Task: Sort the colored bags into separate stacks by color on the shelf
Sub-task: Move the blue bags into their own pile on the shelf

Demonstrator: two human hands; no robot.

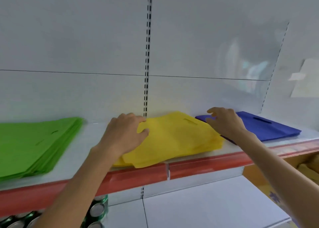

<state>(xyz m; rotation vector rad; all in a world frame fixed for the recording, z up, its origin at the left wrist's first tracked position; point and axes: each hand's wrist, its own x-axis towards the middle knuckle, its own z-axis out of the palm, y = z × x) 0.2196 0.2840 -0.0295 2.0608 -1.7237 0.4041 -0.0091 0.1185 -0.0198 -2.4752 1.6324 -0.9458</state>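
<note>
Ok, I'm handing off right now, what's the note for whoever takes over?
Left hand grips the yellow bag stack at its left edge.
Right hand is open and holds nothing, above the seam between that stack and the blue bag stack.
Green bag stack lies apart at the left of the shelf.
Done: three single-colour stacks.
Left: the yellow stack looks skewed; probably square it up.

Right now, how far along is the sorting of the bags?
Nearly done: green stack, yellow stack and blue stack lie side by side on the shelf, one colour each. In hand: left hand rests on the yellow stack; right hand hovers at the blue stack's end. Left: probably squaring the fanned yellow bags.
</note>
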